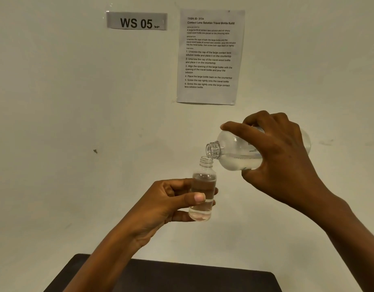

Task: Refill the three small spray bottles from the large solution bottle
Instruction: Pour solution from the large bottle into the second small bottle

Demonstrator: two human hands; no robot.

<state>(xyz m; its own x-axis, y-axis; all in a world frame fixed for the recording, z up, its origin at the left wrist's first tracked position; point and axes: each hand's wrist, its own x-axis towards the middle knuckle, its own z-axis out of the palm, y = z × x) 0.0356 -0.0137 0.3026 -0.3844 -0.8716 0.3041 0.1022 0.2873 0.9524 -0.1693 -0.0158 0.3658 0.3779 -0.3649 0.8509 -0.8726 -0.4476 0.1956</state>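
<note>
1. One small bottle point(203, 186), uncapped, is held upright above the table point(203, 279) by the left hand point(171, 203), fingers curled round it; liquid reaches near its shoulder.
2. The right hand point(283, 157) grips the large bottle point(234, 152), tipped, mouth at the small one's opening.
3. The other two bottles are out of sight; capping probably remains.

I saw the counter point(181, 279) cut off at the near edge; the right hand point(280, 157) hid the base of the large bottle point(230, 150).
</note>
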